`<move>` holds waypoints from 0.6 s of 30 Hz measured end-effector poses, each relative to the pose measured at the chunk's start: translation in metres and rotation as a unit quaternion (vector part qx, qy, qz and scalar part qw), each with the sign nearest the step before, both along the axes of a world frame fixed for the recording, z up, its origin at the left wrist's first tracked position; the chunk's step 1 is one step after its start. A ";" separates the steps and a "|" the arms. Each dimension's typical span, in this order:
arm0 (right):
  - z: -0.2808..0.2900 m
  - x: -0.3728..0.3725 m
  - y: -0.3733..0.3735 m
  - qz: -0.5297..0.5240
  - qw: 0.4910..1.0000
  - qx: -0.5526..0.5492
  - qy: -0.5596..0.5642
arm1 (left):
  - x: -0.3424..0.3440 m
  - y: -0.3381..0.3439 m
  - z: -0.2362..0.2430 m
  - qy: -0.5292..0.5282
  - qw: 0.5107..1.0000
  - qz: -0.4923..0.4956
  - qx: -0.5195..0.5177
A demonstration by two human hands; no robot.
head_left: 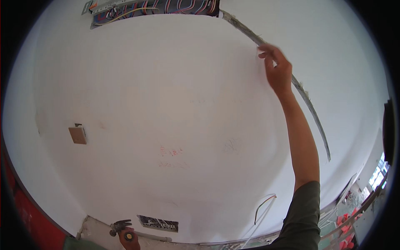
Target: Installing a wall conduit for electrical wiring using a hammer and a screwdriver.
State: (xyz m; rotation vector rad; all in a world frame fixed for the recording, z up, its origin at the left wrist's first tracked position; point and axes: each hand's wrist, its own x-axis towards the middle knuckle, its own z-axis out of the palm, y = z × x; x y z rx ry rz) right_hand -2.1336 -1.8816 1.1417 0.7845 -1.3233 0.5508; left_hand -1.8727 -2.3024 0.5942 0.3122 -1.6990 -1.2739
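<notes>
Low at the left, my left hand [132, 241] is closed round a claw hammer [121, 226]; the round butt of its handle faces me, and the dark metal head shows beyond my fingers. My right hand [278, 71] is raised high against the white wall [175, 83], its fingers bent and drawn together at a long chased groove [310, 104]. Anything thin between those fingertips is too small to make out. From the corner of an open electrical box [158, 9] full of coloured wires, the rough grey groove runs down to the right, passing behind my hand.
A brownish square switch plate [77, 135] sits tilted on the wall at left. Below are a recessed socket box [158, 223] and loose wires [263, 206] sticking out of the wall. Pipes, a rail and red pieces [346, 223] lie at lower right.
</notes>
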 end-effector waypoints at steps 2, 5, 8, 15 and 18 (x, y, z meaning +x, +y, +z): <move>0.019 0.011 0.005 0.083 0.993 -0.073 -0.048 | -0.004 -0.009 -0.001 0.006 1.000 -0.005 -0.028; 0.046 0.025 -0.001 -0.028 0.988 0.067 -0.137 | -0.007 -0.020 -0.010 0.007 0.999 -0.002 -0.033; 0.069 0.019 0.004 -0.221 0.971 0.082 -0.042 | -0.001 -0.018 0.001 -0.013 0.999 -0.010 -0.033; 0.090 -0.002 0.019 -0.134 0.972 -0.127 -0.146 | 0.003 -0.041 -0.043 -0.025 0.999 -0.037 0.006; 0.092 -0.004 0.018 -0.114 0.966 -0.177 -0.148 | 0.013 -0.017 -0.010 -0.063 0.996 0.012 -0.068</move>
